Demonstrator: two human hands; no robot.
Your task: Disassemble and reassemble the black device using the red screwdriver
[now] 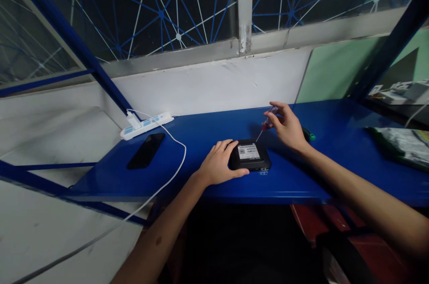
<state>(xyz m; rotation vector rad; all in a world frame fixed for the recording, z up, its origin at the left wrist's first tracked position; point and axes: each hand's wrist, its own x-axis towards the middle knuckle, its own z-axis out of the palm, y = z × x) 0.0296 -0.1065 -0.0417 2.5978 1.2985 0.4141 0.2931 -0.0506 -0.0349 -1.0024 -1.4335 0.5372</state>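
Note:
A flat black box with rounded corners, perhaps a set-top box or router [266, 157], lies on the blue table with a white printed label [248, 152] facing up. Ports show on its near edge. My left hand [219, 163] grips its left side, fingers at the far edge and thumb along the near one. In my right hand [284, 124] is a screwdriver [268, 117] with a clear and red handle, held tilted in the fingers. Its thin shaft slants down to the box's far edge, beside the label. Whether the tip sits in a screw is too small to tell.
A black phone [146, 151] lies left on the blue table [208, 125], near a white power strip [147, 125] with a charger plugged in. A white cable [181, 165] loops over the front edge. Behind my right hand is a green-and-black object [309, 135]; a plastic bag [402, 145] sits far right.

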